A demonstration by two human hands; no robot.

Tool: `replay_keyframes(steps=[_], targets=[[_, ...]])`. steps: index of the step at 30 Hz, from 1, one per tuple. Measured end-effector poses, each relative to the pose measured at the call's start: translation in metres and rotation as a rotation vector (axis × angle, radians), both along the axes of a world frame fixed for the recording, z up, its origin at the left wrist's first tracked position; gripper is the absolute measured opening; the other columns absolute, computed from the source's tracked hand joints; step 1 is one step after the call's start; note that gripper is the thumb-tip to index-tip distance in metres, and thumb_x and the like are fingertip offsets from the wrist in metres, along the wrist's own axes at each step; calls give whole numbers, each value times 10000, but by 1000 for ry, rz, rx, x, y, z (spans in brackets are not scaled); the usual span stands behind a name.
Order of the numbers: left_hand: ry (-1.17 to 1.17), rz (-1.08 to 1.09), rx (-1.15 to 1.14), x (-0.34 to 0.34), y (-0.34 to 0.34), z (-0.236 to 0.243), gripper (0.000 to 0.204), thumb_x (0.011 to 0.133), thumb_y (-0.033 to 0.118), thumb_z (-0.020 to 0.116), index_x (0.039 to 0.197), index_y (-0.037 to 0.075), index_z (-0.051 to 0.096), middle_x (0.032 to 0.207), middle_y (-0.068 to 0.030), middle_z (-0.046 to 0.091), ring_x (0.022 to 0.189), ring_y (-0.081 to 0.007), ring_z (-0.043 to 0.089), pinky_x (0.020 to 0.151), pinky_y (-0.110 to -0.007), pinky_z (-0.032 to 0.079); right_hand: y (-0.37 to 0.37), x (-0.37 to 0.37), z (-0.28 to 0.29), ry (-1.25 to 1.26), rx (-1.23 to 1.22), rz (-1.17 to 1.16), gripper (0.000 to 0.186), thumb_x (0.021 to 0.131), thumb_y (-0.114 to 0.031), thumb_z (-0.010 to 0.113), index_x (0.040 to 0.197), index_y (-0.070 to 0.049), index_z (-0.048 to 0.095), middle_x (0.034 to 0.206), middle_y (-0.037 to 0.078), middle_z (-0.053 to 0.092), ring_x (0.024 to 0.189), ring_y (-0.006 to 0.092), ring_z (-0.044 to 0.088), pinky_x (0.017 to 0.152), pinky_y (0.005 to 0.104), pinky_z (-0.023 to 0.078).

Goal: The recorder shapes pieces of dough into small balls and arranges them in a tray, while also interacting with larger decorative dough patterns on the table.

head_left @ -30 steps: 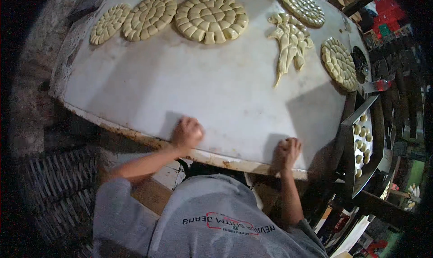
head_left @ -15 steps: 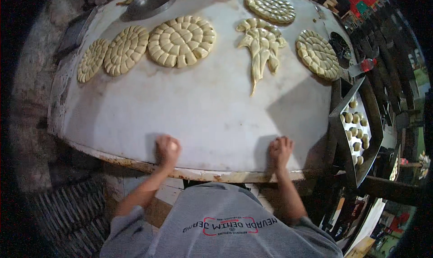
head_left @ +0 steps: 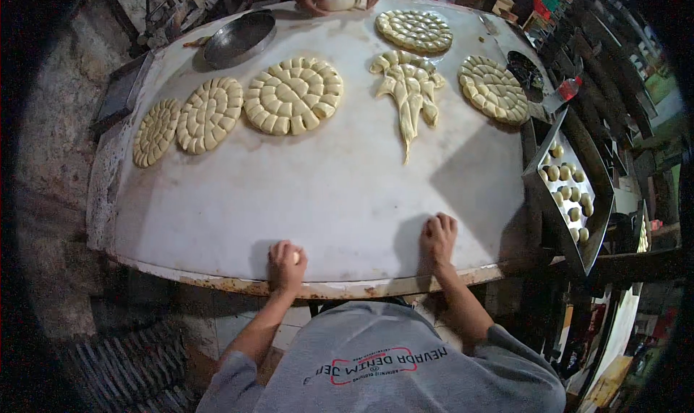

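Observation:
My left hand (head_left: 288, 263) rests curled on the pale worktop (head_left: 340, 218) near its front edge, its fingers round a small pale lump, apparently dough (head_left: 295, 257). My right hand (head_left: 439, 241), farther right and slightly higher on the worktop, is curled with fingertips down; what lies under it is hidden. Beyond both hands lie glossy dough rounds cut into segments (head_left: 293, 95) and a loose bunch of long, tapering dough pieces (head_left: 408, 99).
A round metal pan (head_left: 238, 39) stands at the back left. A co-worker's hands (head_left: 312, 3) hold a pale dough mass (head_left: 340, 0) at the far edge. At right are a metal tray (head_left: 601, 196) with small dough balls (head_left: 566, 193) and a bottle (head_left: 566, 88).
The view has tilted up, bringing the co-worker's hands and the whole pan into it. My hands have shifted on the worktop, the right one farther from the edge. Both stay curled.

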State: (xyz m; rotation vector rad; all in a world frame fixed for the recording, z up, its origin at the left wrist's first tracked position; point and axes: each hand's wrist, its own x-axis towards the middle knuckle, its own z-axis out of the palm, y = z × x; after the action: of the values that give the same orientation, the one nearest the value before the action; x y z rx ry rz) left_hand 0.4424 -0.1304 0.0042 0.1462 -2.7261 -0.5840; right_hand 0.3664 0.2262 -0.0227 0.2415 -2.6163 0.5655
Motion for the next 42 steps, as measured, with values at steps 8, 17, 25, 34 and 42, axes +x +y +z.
replay_keyframes(steps=[8, 17, 25, 34, 42], targets=[[-5, 311, 5, -115, -41, -3, 41, 726, 90, 575, 710, 69, 544, 782, -132, 553, 766, -323, 525, 662, -423, 468, 21, -75, 10, -72, -29, -480, 168, 713, -137, 607, 829, -35, 543, 891, 149, 538, 870, 337, 475, 809, 424, 376], [151, -5, -10, -4, -66, -23, 104, 699, 67, 599, 666, 55, 501, 748, -108, 518, 765, -317, 504, 718, -437, 437, 14, 16, 7, 77, 105, -237, 156, 718, -74, 600, 867, -40, 563, 934, 139, 548, 915, 320, 491, 796, 441, 409], [-72, 336, 81, -95, -71, -8, 131, 739, 135, 545, 683, 17, 537, 775, -155, 543, 734, -346, 520, 698, -408, 454, 23, -15, 2, 30, 44, -409, 176, 725, -53, 578, 896, -26, 550, 899, 171, 520, 875, 355, 465, 773, 446, 404], [106, 180, -78, -13, -121, -26, 102, 706, 100, 610, 745, 55, 528, 805, -101, 546, 799, -304, 511, 699, -413, 446, 34, -18, 1, -36, 83, -376, 96, 763, -83, 549, 835, -20, 551, 910, 166, 540, 870, 344, 476, 799, 433, 375], [24, 188, -71, -30, -85, -22, 169, 803, 227, 549, 803, 67, 604, 868, -115, 590, 848, -291, 542, 718, -398, 459, 27, -18, -3, -1, 56, -387, 114, 783, -96, 543, 869, -21, 545, 918, 158, 542, 896, 346, 471, 814, 451, 370]])
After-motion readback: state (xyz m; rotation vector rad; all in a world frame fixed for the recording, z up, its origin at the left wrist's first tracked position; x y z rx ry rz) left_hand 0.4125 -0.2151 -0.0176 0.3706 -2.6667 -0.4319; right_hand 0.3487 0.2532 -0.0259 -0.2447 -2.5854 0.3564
